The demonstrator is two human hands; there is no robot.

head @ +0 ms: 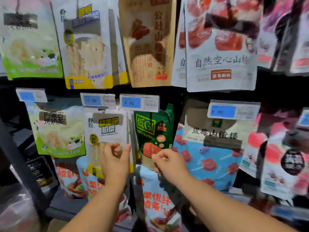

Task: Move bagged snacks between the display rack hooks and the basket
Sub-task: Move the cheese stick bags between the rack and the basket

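Observation:
Bagged snacks hang in rows on the display rack's hooks. My left hand (115, 158) is raised in front of a white and yellow milk-stick bag (107, 129) in the middle row. Its fingers are loosely curled, its thumb lies by the bag's right edge, and it holds nothing. My right hand (168, 163) hovers before the lower part of a green bag (150, 131); its fingers are curled in with nothing between them. No basket is in view.
Blue price tags (131, 102) jut out over the middle row. A blue hawthorn-lollipop bag (209, 158) hangs right of my right hand and a green and white milk bag (58, 133) hangs to the left. More bags (155, 198) hang below my wrists. A dark rack post (20, 163) stands at far left.

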